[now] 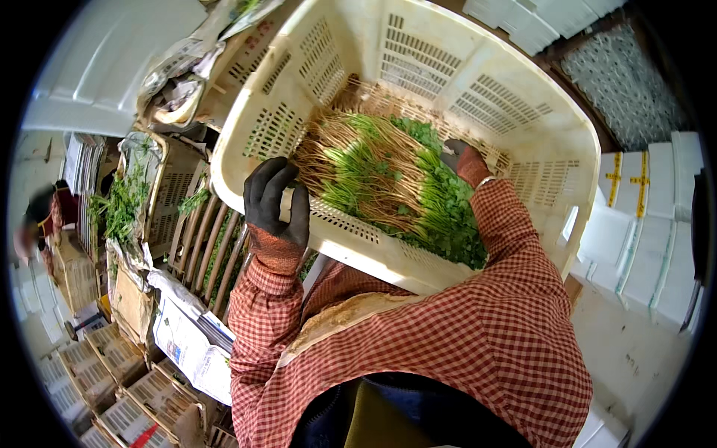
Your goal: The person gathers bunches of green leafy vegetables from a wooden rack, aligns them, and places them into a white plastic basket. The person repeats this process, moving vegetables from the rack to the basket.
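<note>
A large cream plastic crate (pixel 448 33) with slotted walls stands before me. Inside lie bunches of leafy green herbs (pixel 369 173) with long pale-brown roots, layered on one another. My left hand (pixel 274 201), in a black and rust-coloured work glove, is at the crate's near left rim, fingers curled and apart from the thumb; nothing shows in it. Gloved too, my right hand (pixel 468 161) reaches into the crate, beside the leafy ends at the right of the pile. Its fingertips are partly hidden, and a grip cannot be made out.
White foam boxes (pixel 644 235) are stacked at right. On the left are a slatted rack (pixel 207 252), a crate (pixel 171 196) with loose greens, newspapers (pixel 190 347) and more plastic crates (pixel 162 397). Another person (pixel 53 213) is at the far left.
</note>
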A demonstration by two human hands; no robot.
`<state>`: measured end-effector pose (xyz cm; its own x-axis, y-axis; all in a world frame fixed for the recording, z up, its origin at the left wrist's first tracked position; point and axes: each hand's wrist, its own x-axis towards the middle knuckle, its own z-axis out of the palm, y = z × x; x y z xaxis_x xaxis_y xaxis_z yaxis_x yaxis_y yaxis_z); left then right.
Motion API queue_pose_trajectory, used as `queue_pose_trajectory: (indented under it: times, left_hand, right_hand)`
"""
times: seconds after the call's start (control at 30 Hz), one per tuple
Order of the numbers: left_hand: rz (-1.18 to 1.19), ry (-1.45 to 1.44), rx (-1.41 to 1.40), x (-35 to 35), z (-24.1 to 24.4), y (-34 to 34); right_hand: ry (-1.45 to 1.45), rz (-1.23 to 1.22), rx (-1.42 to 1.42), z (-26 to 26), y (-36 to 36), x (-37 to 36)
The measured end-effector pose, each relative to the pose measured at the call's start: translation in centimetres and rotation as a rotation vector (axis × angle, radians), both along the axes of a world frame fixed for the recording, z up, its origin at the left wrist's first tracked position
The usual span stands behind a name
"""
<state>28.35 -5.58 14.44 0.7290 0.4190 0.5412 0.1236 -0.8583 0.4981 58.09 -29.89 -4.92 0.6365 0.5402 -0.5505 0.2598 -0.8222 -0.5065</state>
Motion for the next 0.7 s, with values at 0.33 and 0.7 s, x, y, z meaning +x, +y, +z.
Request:
queue_pose_trajectory:
  times: [0.33,0.7]
  left_hand:
    - [0.117,0.185,-0.048,0.0,-0.8,-0.9]
    - [0.207,0.241,-0.036,0.6,-0.5,-0.9]
  right_hand:
    - [0.117,0.066,0.181,-3.3,6.3,-3.7]
    - [-0.183,0.495,-0.159,1.4,7.5,-8.2]
